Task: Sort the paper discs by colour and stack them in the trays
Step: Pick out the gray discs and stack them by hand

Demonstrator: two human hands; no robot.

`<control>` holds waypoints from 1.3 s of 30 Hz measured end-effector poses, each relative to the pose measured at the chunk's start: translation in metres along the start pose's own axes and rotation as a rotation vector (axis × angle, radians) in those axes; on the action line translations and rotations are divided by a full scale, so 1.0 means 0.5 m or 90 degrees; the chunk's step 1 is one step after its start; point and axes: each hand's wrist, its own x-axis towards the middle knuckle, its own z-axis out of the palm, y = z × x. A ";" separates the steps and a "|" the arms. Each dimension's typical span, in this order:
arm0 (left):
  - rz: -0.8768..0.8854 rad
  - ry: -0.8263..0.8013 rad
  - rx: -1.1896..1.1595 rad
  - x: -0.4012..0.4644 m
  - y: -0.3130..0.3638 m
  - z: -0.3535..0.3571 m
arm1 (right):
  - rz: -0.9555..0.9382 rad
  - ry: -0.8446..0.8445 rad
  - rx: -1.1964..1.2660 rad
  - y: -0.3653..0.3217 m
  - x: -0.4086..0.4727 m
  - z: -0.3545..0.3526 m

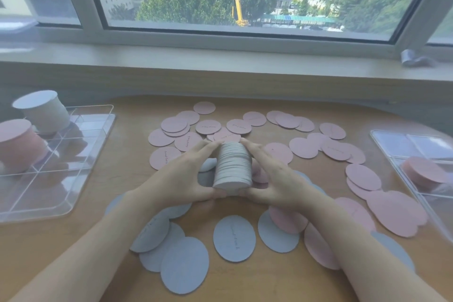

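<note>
- The grey stack (232,169) is lying on its side between the two hands, just above the table (98,240), with only the squeeze from each end keeping it together. If either hand eases off, my guess is the middle discs would sag out and scatter.
- The left hand (181,174) has its fingers curled round the far and left side of that stack, thumb at the near end. The right hand (277,179) mirrors it, fingers clamped along the right side.
- The edges look slightly stepped (not quite flush), so the stack may need squaring before it goes anywhere. Tapping it on the table risks knocking the loose discs underneath.
- Loose pink discs (304,147) lie spread across the far and right of the table, some overlapping. Loose grey discs (234,238) lie near the person, and a few pink ones sit among them, so a stray colour could be swept up by mistake.
- The left tray (98,110) already holds an upright grey stack (44,115) at its far corner and a pink stack (19,144) beside it. Setting the new lot on that tall grey one could topple it, I'd think.
- The right tray (382,140) holds a lower pink stack (426,171).
- The discs look thin and papery, some with faint writing too small to read.
</note>
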 end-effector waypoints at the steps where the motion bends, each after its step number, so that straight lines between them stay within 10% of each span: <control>1: 0.006 0.003 -0.005 -0.002 0.003 -0.002 | -0.002 0.011 0.005 0.000 0.000 0.001; 9: -0.007 0.134 -0.067 -0.073 0.015 -0.059 | -0.075 0.085 0.025 -0.065 0.024 0.031; 21: -0.161 0.266 -0.051 -0.219 -0.119 -0.154 | -0.091 -0.096 0.015 -0.198 0.227 0.145; 32: -0.205 0.076 0.012 -0.224 -0.174 -0.177 | -0.072 -0.230 -0.032 -0.167 0.249 0.181; 39: -0.179 0.157 -0.019 -0.233 -0.187 -0.161 | -0.093 -0.166 0.021 -0.167 0.249 0.178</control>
